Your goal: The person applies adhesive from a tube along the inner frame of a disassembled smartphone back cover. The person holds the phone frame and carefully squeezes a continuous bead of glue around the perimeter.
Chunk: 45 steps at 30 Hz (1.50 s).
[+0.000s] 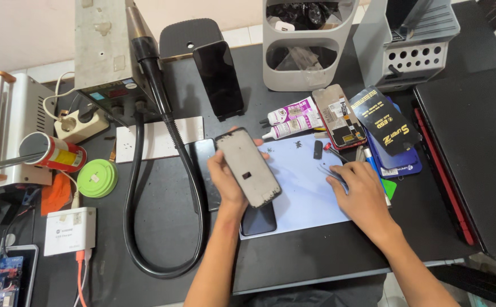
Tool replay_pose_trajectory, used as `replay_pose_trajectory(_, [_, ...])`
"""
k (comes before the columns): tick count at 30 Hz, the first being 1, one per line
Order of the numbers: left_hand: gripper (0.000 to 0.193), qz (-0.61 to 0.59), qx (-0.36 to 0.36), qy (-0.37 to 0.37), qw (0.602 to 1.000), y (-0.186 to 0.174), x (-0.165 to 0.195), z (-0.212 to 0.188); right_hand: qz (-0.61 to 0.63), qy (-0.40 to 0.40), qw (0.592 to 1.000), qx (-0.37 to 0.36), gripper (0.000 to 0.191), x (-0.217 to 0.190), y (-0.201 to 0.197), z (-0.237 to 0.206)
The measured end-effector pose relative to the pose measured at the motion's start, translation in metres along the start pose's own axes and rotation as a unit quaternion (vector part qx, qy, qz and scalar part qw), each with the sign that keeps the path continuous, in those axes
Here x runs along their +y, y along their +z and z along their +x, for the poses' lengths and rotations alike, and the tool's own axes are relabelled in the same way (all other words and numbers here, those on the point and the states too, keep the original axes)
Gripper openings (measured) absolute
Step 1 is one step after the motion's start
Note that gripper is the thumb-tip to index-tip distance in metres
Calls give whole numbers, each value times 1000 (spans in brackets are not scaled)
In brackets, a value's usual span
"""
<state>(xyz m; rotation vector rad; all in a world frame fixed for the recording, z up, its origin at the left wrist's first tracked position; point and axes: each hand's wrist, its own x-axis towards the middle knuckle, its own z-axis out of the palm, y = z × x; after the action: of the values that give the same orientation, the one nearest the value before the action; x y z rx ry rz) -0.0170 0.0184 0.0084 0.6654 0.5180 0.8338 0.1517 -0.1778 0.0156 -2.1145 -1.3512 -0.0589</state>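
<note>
Left hand (228, 181) grasping a grey phone frame (248, 166), tilted above the pale blue mat (305, 193) at the counter's (163, 290) middle. Right hand (363, 196) clenched loosely on tweezers (332, 175) at the mat's right edge, near glue tubes (290, 120) farther back.

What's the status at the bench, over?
Left hand grips grey phone frame, lifted over pale blue mat. Right hand rests on tweezers. Glue tubes and black hose nearby.

Phone frame (248, 166) in left hand (225, 179)
</note>
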Motion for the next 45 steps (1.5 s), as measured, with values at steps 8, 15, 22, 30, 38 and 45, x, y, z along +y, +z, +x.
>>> replay_pose_trajectory(8, [64, 12, -16, -50, 999, 3, 11, 3, 52, 74, 989, -114, 26, -4, 5, 50])
replay_pose_trajectory(15, [65, -1, -48, -72, 996, 1, -4, 7, 27, -150, 988, -33, 35, -8, 30, 122])
replay_pose_trajectory(22, [60, 13, -46, -79, 996, -1, -14, 8, -4, -121, 983, -136, 34, -14, 42, 133])
replay_pose_trajectory(30, [59, 53, -67, -79, 993, 4, -16, 4, 135, -71, 988, -35, 40, -2, 31, 112])
replay_pose_trajectory(38, [61, 53, -87, -106, 989, 7, -23, 1, 575, 167, 782, -172, 52, 5, 15, 75])
replay_pose_trajectory(45, [65, 252, -51, -31, 966, 6, -39, -4, 553, 175, 795, -175, 52, 14, 2, 78])
